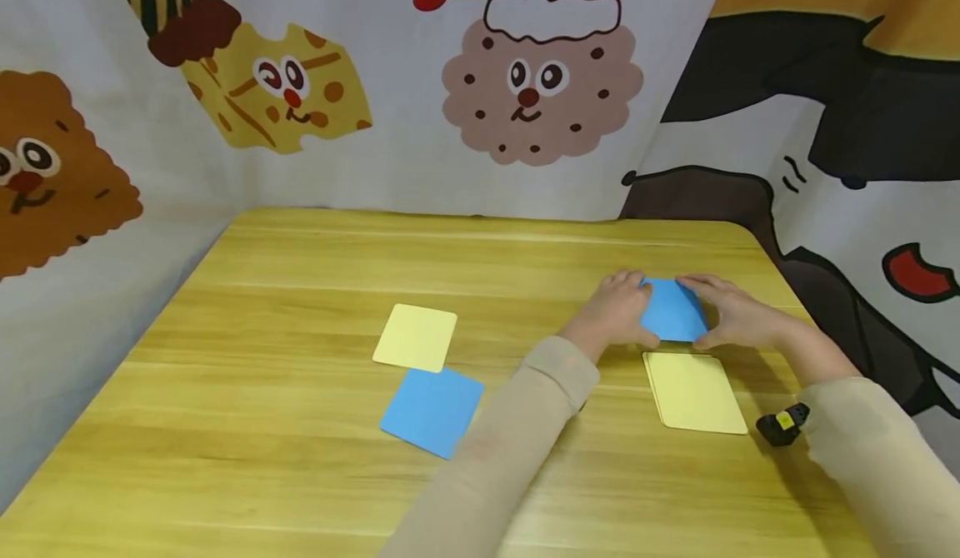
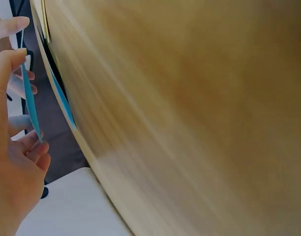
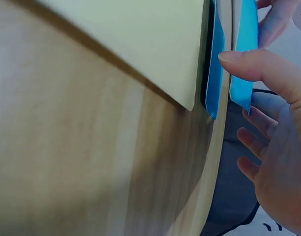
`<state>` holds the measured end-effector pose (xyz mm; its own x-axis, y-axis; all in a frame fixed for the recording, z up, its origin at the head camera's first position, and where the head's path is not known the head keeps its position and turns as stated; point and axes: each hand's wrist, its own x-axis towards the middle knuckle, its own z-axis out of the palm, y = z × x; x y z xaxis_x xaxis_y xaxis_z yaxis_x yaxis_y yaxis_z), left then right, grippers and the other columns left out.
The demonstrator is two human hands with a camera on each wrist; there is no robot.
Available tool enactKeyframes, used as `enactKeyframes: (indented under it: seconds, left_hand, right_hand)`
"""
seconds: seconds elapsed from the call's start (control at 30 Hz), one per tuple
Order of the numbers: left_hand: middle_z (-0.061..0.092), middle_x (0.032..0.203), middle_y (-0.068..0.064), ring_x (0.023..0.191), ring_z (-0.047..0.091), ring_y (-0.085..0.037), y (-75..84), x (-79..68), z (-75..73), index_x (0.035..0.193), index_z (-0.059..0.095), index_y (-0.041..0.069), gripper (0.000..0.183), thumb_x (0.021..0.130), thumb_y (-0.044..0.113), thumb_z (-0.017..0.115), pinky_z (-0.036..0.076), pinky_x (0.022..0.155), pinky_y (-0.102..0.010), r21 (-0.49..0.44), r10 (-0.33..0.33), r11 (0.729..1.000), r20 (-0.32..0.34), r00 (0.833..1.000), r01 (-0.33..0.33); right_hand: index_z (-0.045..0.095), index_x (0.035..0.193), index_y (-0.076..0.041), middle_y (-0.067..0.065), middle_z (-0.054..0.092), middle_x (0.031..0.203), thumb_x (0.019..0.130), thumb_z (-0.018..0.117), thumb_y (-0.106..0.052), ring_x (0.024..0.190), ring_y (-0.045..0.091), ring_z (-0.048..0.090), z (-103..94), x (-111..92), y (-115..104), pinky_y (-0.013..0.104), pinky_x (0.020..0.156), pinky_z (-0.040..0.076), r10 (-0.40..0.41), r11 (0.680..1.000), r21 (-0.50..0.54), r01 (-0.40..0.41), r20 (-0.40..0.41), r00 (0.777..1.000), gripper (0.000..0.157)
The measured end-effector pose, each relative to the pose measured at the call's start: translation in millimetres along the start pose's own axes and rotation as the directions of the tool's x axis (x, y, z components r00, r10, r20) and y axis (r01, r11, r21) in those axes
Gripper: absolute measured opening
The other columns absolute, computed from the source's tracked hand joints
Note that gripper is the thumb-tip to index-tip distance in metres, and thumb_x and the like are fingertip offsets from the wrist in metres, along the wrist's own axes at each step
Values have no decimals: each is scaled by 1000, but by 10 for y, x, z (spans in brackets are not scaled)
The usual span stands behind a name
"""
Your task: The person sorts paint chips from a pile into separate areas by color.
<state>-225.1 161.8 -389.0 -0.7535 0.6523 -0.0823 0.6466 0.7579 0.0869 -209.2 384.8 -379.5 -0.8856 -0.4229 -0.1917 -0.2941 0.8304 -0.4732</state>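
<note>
At the right of the table, both hands hold a blue square card (image 1: 673,311) by its opposite sides. The left hand (image 1: 617,311) pinches its left edge, and the right hand (image 1: 738,312) grips its right edge between thumb and fingers. The left wrist view shows this card (image 2: 30,101) slightly bowed and raised off the table. Another blue card (image 3: 215,69) lies beneath it on the tabletop in the right wrist view. Just in front of the hands sits a small stack of pale yellow cards (image 1: 697,393), its edges slightly offset.
Left of the left forearm lie a yellow card (image 1: 416,337) and a blue card (image 1: 433,412), touching or slightly overlapping at a corner. A small black device (image 1: 782,425) is at the right sleeve. A printed cartoon curtain (image 1: 405,125) hangs behind the wooden table (image 1: 225,425).
</note>
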Motion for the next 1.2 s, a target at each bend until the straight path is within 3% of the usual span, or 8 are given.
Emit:
enactKeyframes:
  seconds: [0.27,0.6,0.83,1.03,1.2]
  left_hand:
    - [22,154,2,139,18,-14,-14,79,75,152,30,18,92,80,67,61,22,109,-30,-50,-33,998,26,999,34]
    - [14,157,4,141,13,-12,5,90,106,155,18,22,92,83,65,57,21,110,-31,-119,-57,990,141,988,74]
    - [11,157,6,142,11,-10,13,101,121,155,14,23,92,85,65,55,19,111,-29,-104,-90,988,196,977,112]
    - [12,158,5,142,11,-11,-2,81,115,155,14,20,93,84,65,55,19,111,-30,-128,-77,987,186,979,102]
    - [17,157,3,141,15,-12,-47,17,105,154,20,15,95,83,65,59,22,109,-29,-179,-76,979,136,988,100]
  right_hand:
    - [21,149,6,32,15,148,67,88,-25,131,55,15,-39,73,78,70,96,23,-12,1000,20,11,41,999,109]
    - [22,147,10,32,12,147,68,86,-20,131,55,13,-12,75,113,70,97,19,-4,995,97,-5,93,996,106]
    - [21,147,9,32,10,149,71,85,-17,132,55,11,2,115,192,70,97,18,-2,992,126,-12,115,993,104]
    - [20,148,7,31,8,151,71,85,-21,133,56,9,-7,93,195,71,97,18,-1,993,117,-12,113,994,105]
    - [17,151,2,30,8,153,77,81,-27,135,54,8,-4,-15,49,73,95,18,4,995,101,-7,26,1000,102]
